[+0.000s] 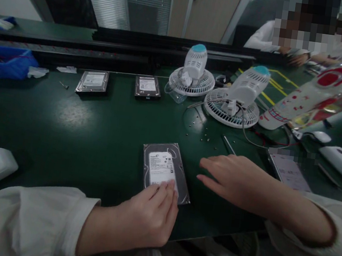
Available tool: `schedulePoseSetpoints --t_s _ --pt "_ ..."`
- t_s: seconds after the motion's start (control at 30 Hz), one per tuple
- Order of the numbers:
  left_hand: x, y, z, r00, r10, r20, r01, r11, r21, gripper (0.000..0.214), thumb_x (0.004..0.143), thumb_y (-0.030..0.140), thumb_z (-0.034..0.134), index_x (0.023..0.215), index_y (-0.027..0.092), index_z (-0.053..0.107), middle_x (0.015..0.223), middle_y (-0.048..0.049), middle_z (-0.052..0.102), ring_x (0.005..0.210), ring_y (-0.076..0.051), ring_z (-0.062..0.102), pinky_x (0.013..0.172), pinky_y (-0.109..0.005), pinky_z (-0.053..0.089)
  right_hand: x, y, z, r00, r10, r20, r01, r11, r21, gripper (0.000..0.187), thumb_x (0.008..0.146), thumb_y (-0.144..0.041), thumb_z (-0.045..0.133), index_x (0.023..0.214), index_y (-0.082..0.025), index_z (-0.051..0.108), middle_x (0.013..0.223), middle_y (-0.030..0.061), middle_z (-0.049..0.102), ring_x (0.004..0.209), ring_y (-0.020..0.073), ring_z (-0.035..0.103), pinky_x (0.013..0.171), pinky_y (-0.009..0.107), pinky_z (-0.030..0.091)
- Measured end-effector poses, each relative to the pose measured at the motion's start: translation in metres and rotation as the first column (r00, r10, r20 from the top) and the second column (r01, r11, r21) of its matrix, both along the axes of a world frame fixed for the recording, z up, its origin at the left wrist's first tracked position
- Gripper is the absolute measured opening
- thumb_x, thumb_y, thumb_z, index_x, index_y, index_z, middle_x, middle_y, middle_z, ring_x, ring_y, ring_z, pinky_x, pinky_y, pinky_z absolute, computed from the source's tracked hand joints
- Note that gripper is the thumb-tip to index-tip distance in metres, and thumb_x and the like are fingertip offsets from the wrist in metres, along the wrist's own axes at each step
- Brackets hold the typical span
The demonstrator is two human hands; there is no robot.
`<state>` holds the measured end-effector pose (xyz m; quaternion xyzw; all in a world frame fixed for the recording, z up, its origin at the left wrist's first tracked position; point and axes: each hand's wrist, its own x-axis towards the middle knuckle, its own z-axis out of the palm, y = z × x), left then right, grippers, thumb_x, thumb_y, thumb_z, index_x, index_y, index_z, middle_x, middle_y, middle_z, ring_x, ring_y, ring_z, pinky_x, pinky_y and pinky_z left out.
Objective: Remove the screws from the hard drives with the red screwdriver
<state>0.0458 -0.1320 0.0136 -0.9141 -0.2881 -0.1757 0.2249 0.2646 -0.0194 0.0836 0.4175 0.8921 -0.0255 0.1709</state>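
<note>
A hard disk drive point(161, 166) lies label up on the green table in front of me. Over its near end is my left hand point(151, 217), fingers bent and pressed together, their tips at the label. Whatever those fingers may pinch is hidden. To the right of the drive, my right hand point(230, 175) hovers low with thumb and forefinger apart and nothing between them. A thin metal rod, perhaps a screwdriver point(228, 145), lies just beyond that hand, partly covered by it. Several small screws point(205, 136) are scattered on the table past the drive.
Two more hard drives, a left one point(93, 81) and a middle one point(147, 86), lie farther back. Face-down white fans point(192, 80) stand back right, near tilted bottles point(290, 106). A phone point(289, 171) lies right, a blue bin point(3, 62) left. Another person sits across.
</note>
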Motion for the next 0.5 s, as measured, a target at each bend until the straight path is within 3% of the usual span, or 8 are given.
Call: schedulePoseSetpoints --t_s 0.1,0.2,0.3,0.37,0.4,0.5 --pt "-0.002 -0.003 0.0 0.999 -0.01 0.033 0.01 1.0 0.003 0.031 0.1 0.022 0.058 0.113 -0.001 0.074 0.114 -0.0241 0.079 0.103 -0.031 0.077 0.086 -0.037 0.058 0.012 -0.003 -0.002 0.999 -0.039 -0.026 0.039 0.999 -0.003 0.025 0.097 -0.047 0.051 0.099 -0.027 0.066 0.101 0.009 0.076 0.088 0.0269 0.074 0.067 0.037 0.047" --pt "-0.001 -0.007 -0.002 0.998 -0.002 0.068 0.003 1.0 -0.006 0.029 0.1 0.021 0.058 0.112 0.0 0.074 0.114 -0.0227 0.079 0.103 -0.03 0.077 0.089 -0.038 0.056 0.036 -0.004 0.004 0.989 -0.086 -0.118 0.096 0.993 0.075 0.032 0.098 -0.05 0.046 0.111 -0.027 0.065 0.117 0.0128 0.072 0.106 0.0271 0.071 0.088 0.043 0.056" --pt "-0.001 -0.006 -0.001 0.991 0.003 0.136 0.0 1.0 -0.022 0.028 0.101 0.025 0.06 0.108 0.003 0.075 0.111 -0.0191 0.081 0.099 -0.028 0.076 0.088 -0.038 0.055 0.064 -0.008 0.006 0.937 -0.256 -0.238 0.31 0.922 0.231 0.039 0.09 -0.054 0.058 0.116 -0.026 0.06 0.13 0.0209 0.063 0.127 0.0358 0.061 0.109 0.051 0.05" --pt "-0.004 0.0 0.004 0.977 0.009 0.211 0.009 0.996 -0.084 0.033 0.104 0.033 0.057 0.102 0.006 0.076 0.104 -0.0147 0.082 0.092 -0.025 0.075 0.086 -0.038 0.055 0.078 -0.014 -0.001 0.843 -0.476 -0.252 0.523 0.835 0.17 0.04 0.083 -0.058 0.064 0.105 -0.026 0.054 0.124 0.025 0.064 0.123 0.0409 0.064 0.104 0.055 0.05" --pt "-0.006 0.005 0.007 0.968 0.014 0.249 0.019 0.991 -0.13 0.038 0.105 0.037 0.053 0.099 0.008 0.076 0.101 -0.0125 0.082 0.089 -0.024 0.074 0.085 -0.039 0.055 0.083 -0.018 -0.007 0.803 -0.545 -0.242 0.583 0.803 0.123 0.039 0.082 -0.061 0.063 0.097 -0.027 0.05 0.116 0.0254 0.067 0.113 0.0417 0.069 0.093 0.055 0.053" --pt "-0.019 0.027 0.018 0.941 0.051 0.333 0.031 0.971 -0.239 0.037 0.104 0.038 0.048 0.096 0.013 0.074 0.093 -0.0084 0.08 0.083 -0.025 0.07 0.079 -0.043 0.051 0.089 -0.026 -0.03 0.726 -0.641 -0.248 0.662 0.749 0.004 0.04 0.08 -0.062 0.062 0.088 -0.028 0.041 0.083 0.019 0.071 0.081 0.0379 0.074 0.066 0.046 0.052"
